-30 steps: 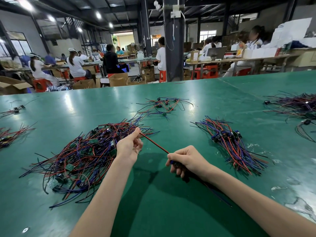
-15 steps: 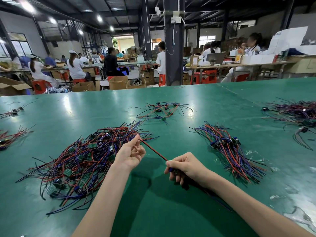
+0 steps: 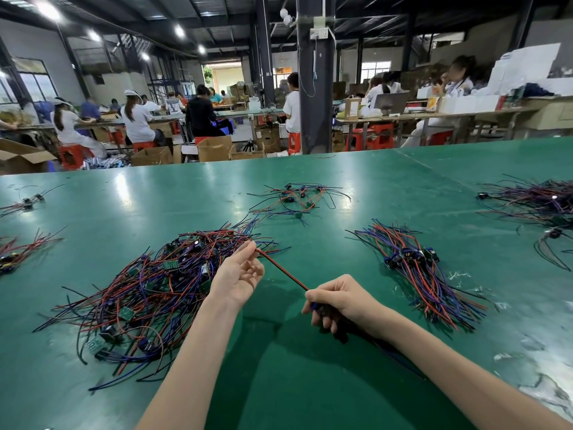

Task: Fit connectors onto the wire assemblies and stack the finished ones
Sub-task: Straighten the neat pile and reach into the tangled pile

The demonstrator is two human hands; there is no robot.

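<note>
Centre frame: the red wire [image 3: 282,271] ran taut on a slant above the green tabletop [image 3: 310,383], stretched between both hands. The left hand [image 3: 237,276] pinched its upper tip between thumb and forefinger, the other fingers loosely curled. The right hand [image 3: 341,301] was wrapped round the lower end, a blue bit peeking out. A big tangle [image 3: 139,290] sprawled left of centre, and a neater stack [image 3: 415,268] lay right of centre.
</note>
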